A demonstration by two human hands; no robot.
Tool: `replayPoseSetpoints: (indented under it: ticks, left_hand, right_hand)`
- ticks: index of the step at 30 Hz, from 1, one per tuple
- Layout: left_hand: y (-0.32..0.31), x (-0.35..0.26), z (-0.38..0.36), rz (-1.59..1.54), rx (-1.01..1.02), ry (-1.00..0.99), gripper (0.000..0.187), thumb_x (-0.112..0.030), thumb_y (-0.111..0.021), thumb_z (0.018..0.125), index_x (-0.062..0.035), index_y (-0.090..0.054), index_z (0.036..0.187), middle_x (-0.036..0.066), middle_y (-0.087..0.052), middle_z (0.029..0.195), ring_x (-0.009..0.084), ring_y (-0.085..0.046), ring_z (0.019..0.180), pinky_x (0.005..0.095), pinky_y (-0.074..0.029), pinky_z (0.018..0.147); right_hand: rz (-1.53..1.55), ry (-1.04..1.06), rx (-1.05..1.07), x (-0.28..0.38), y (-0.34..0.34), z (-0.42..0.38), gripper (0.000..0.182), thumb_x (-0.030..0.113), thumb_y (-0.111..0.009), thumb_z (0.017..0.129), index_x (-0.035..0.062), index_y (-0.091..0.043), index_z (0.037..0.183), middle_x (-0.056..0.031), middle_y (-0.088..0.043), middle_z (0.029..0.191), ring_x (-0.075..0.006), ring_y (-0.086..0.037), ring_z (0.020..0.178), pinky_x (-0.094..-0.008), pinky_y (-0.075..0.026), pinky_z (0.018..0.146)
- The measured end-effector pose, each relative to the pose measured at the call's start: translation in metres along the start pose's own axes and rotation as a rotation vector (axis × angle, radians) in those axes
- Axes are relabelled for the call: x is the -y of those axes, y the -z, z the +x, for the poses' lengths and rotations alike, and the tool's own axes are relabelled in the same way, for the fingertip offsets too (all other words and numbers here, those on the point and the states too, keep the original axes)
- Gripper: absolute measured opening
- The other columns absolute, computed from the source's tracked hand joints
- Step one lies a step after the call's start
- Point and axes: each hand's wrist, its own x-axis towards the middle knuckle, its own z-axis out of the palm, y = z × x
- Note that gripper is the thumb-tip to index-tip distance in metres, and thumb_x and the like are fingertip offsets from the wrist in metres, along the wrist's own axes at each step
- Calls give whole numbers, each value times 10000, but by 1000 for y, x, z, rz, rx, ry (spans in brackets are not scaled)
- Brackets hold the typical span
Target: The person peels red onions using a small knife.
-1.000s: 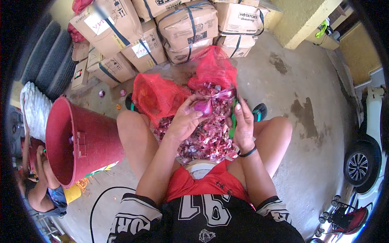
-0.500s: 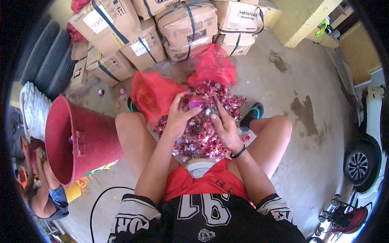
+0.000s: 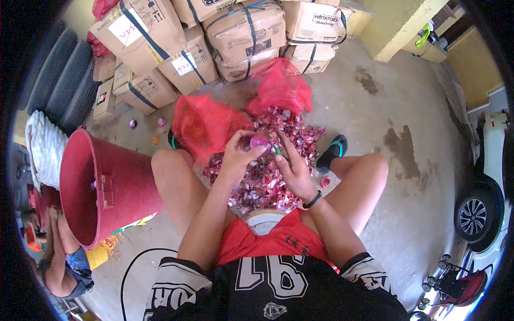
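Head view shows the left hand (image 3: 237, 155) with its fingers clamped on a purple onion (image 3: 261, 143). The fingers of the right hand (image 3: 294, 168), near the onion, are closed on a green handle (image 3: 278, 151), mostly hidden. Below all fingers lies a heap of onion skins (image 3: 265, 184); well left of them stands a red bucket (image 3: 128, 182).

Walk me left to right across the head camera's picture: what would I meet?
White bundle → red tub → first red mesh bag → purple onion in the left-hand grip → right-hand grip → black slipper → dark floor stain → car wheel.
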Motion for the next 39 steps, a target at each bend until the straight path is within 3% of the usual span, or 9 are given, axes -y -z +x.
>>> replayPoseSetpoints:
  ticks: [5, 9, 10, 12, 18, 21, 25, 29, 39]
  left_hand:
    - [2, 2, -3, 23, 27, -21, 358, 3, -749, 801, -23, -561, 1105, 70, -643, 1075, 146, -612, 1003, 311, -493, 911]
    - [0, -2, -2, -17, 33, 42, 370, 0, -749, 802, -19, -560, 1120, 74, -643, 1085, 152, -613, 1025, 323, -498, 916]
    - [1, -2, -1, -32, 37, 41, 382, 3, -750, 799, -18, -558, 1128, 74, -642, 1088, 155, -614, 1024, 323, -499, 917]
    - [2, -3, -2, -69, 33, 40, 406, 8, -754, 792, -18, -555, 1145, 74, -640, 1094, 160, -615, 1023, 325, -501, 919]
    - [-1, -1, -1, -40, 25, -17, 463, 24, -755, 787, -19, -532, 1190, 76, -616, 1124, 165, -598, 1050, 323, -499, 928]
    - [-2, -3, -2, -41, -2, -15, 461, 19, -755, 792, -18, -525, 1189, 70, -605, 1125, 162, -590, 1060, 325, -491, 938]
    - [-1, -3, -2, -13, -11, -33, 452, 21, -752, 796, -18, -523, 1184, 63, -602, 1122, 164, -592, 1051, 321, -483, 947]
    - [-1, -1, -2, -19, -1, -36, 433, 25, -745, 802, -21, -527, 1173, 64, -607, 1118, 161, -591, 1050, 314, -481, 947]
    - [2, -2, -1, -69, -38, -13, 381, 30, -721, 819, -29, -542, 1150, 65, -622, 1111, 151, -593, 1042, 308, -484, 937]
  right_hand:
    - [-186, 205, -57, -6, -2, 0, 581, 187, -521, 988, 43, -288, 1502, -222, -633, 1112, -248, -640, 926, -359, -482, 875]
    - [-110, -62, -23, -6, 7, -3, 582, 190, -510, 997, 89, -271, 1518, -234, -592, 1259, -242, -652, 950, -368, -496, 857]
    - [-133, 21, -34, -5, 8, -4, 579, 184, -490, 1008, 95, -250, 1527, -224, -575, 1289, -222, -639, 967, -348, -500, 870]
    - [-23, -82, -24, 5, 9, -7, 559, 178, -477, 1012, 87, -264, 1521, -223, -540, 1340, -231, -630, 1030, -339, -498, 891]
    - [-165, 30, -36, -7, 11, -8, 506, 172, -455, 1018, 35, -322, 1486, -228, -461, 1433, -315, -573, 1198, -370, -446, 1000]
    - [-164, -43, -32, 0, 13, -8, 512, 164, -466, 1009, 15, -326, 1478, -249, -499, 1381, -351, -568, 1200, -389, -427, 1017]
    - [-200, 184, 39, 11, 6, -10, 535, 149, -505, 986, 27, -335, 1478, -275, -567, 1262, -387, -597, 1120, -401, -457, 960]
    - [-324, 259, 14, 11, 4, -10, 545, 123, -542, 961, 61, -362, 1472, -257, -617, 1088, -398, -618, 950, -433, -495, 850]
    - [-231, 211, -25, 11, -4, -9, 509, 118, -550, 956, 53, -410, 1441, -251, -624, 1015, -398, -624, 907, -435, -501, 801]
